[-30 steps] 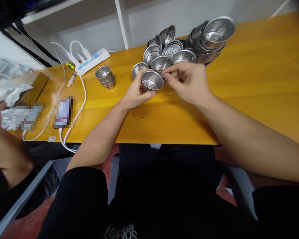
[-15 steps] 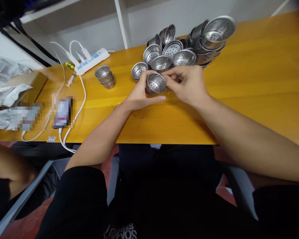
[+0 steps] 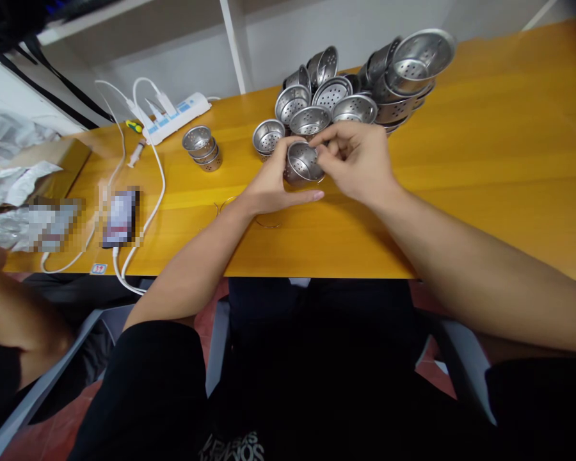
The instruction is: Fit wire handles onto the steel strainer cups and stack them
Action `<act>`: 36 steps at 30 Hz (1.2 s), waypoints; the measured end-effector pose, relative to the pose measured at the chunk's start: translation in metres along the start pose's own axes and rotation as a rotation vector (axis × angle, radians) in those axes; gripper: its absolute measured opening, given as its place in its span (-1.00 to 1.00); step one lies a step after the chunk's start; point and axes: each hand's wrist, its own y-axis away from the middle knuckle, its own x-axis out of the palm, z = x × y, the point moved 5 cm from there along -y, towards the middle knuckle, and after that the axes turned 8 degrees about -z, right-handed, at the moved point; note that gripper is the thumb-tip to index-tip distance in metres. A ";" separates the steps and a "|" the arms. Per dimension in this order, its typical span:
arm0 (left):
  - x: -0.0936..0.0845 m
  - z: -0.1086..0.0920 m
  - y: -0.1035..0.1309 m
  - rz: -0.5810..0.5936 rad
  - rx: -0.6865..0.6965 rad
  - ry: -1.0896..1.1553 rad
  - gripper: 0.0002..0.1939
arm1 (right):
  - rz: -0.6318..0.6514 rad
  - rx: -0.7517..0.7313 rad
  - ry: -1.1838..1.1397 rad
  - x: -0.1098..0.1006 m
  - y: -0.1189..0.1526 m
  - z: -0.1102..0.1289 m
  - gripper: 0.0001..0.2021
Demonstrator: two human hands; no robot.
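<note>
A small perforated metal strainer cup (image 3: 303, 162) is tilted with its mouth toward me. My left hand (image 3: 274, 182) is closed around its left side, the thumb stretched out below it. At the cup's upper right rim, the fingertips of my right hand (image 3: 352, 160) are pinched together; what they grip is hidden. A bit of thin wire (image 3: 320, 182) shows at the cup's lower right edge. On the table near my left forearm lie thin curved wires (image 3: 267, 226). Just behind my hands sit more strainer cups (image 3: 310, 120), single and stacked.
Left of my hands stands a short stack of strainer cups (image 3: 202, 148). A white power strip (image 3: 180, 118) with cables, a syringe (image 3: 137, 154) and a phone (image 3: 121, 218) are farther left. Tall cup stacks (image 3: 403, 83) stand at the back right. Another person's arm (image 3: 22, 314) is at far left.
The cup has shifted slightly right and turned in my left hand. My right hand stays pinched at its rim. The wire end below the rim now shows more plainly.
</note>
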 end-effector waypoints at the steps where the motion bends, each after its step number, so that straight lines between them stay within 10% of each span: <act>1: -0.001 -0.001 0.000 0.002 0.000 0.006 0.44 | -0.009 0.000 -0.009 0.000 0.000 0.000 -0.59; 15: -0.015 0.009 -0.002 -0.040 -0.025 0.221 0.06 | 0.227 0.138 -0.420 -0.006 -0.005 0.046 -0.40; 36: -0.005 0.005 0.000 -0.035 -0.005 0.074 0.33 | 0.257 0.172 -0.282 -0.001 -0.002 0.028 -0.32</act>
